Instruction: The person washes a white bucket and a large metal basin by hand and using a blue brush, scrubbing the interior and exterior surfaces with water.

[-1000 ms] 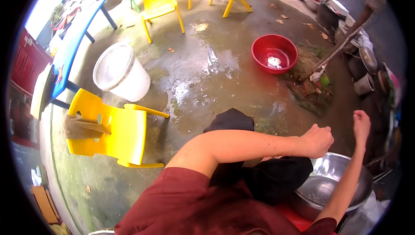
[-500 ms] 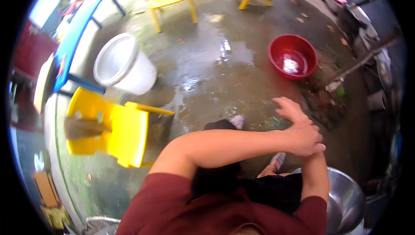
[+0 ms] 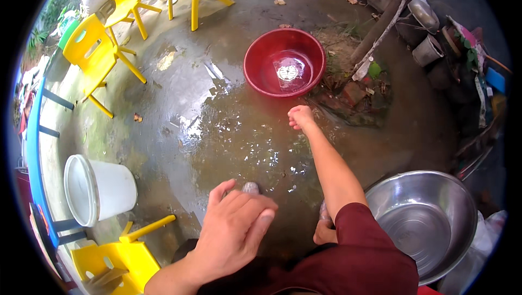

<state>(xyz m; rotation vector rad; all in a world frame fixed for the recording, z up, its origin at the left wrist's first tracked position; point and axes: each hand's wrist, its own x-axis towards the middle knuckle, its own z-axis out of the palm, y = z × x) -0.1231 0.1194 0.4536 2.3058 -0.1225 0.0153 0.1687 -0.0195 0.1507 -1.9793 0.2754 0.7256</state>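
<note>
My right hand (image 3: 300, 117) reaches forward with its arm stretched out, its fingers curled in and nothing visible in them. Just beyond it, a red plastic basin (image 3: 261, 80) stands on the wet ground, apart from the fingers; a bright patch shines on its bottom. Closer to my body, my left hand (image 3: 235, 224) hangs in the air, back up. Its fingers are loosely bent and apart, and I see nothing held. A wide steel basin (image 3: 459, 213) stands to the right of my right arm, touched by neither hand.
At left stand a white bucket (image 3: 115, 189), a blue table (image 3: 36, 170) and a yellow chair (image 3: 122, 257). More yellow chairs (image 3: 89, 50) are at the far left. A wooden pole (image 3: 386, 20) slants down by a plant patch; pots and clutter line the right side.
My left hand has let go of my right forearm and drawn back toward my body. My right arm now extends toward the red basin. The view has turned right, shifting the scene left.
</note>
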